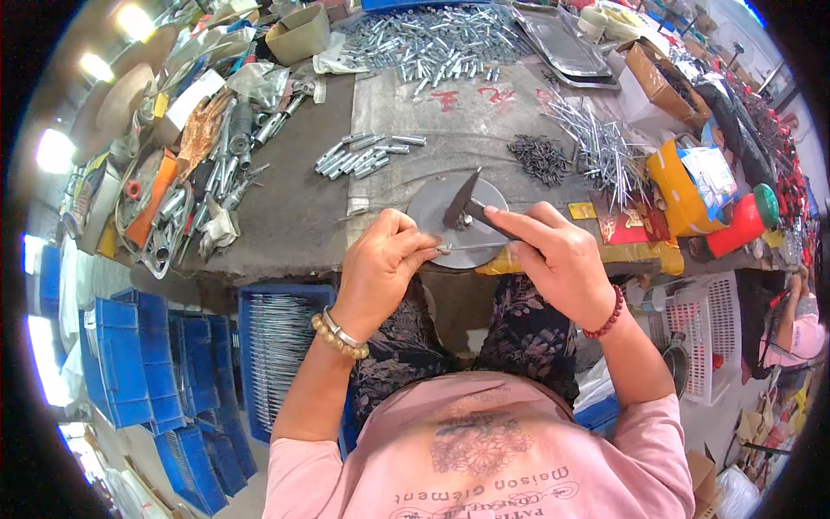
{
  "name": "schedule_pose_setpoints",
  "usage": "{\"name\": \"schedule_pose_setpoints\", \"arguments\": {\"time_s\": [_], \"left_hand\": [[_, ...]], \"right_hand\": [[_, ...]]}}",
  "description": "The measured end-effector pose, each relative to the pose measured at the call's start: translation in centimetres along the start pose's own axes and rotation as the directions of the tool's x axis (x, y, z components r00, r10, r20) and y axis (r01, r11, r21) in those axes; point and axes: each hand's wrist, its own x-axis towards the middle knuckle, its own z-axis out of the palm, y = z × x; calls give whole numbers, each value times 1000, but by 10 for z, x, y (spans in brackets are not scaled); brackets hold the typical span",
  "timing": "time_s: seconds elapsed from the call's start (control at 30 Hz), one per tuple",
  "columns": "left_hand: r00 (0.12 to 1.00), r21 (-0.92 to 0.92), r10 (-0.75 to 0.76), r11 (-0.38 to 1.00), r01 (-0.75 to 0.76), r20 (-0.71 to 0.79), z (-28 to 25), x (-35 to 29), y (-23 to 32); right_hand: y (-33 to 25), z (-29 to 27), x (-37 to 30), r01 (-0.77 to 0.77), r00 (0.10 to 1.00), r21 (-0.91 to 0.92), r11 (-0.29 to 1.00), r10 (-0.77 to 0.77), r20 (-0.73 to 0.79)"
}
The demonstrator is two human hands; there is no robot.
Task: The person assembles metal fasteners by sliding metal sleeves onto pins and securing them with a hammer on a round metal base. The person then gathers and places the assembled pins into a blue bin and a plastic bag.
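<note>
My left hand (379, 270) is closed in a pinch at the near left edge of a round grey metal disc (430, 197). Between its thumb and forefinger is the end of a thin metal rod (477, 248), which spans the disc's near part toward my right hand. My right hand (566, 264) grips the dark handle of a hammer (462, 201), whose wedge-shaped head is over the disc. Under the head sits a small shiny metal piece (465, 221), partly hidden. Whether my right fingers also touch the rod's other end is unclear.
On the bench lie short metal tubes (354, 157), small black pieces (538, 159), long thin rods (601, 147) and a large tube heap (441, 39). Tools crowd the left, near orange-handled pliers (151, 203). A yellow box (679, 190) stands right; a blue crate (251, 363) holds rods below.
</note>
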Motion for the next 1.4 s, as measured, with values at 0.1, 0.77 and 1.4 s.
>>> {"name": "schedule_pose_setpoints", "arguments": {"time_s": [0.1,0.77,1.4], "left_hand": [[1000,-14,8,1000,-8,-1,3,-1,-4],[809,-777,-582,475,414,76,34,-51,25],[-72,-575,-901,211,791,-429,-114,-385,-95]], "right_hand": [[2,7,7,233,934,-399,887,-318,-162],[-49,51,-36,-680,733,619,394,362,575],[-33,128,-51,-677,678,575,460,84,731]]}}
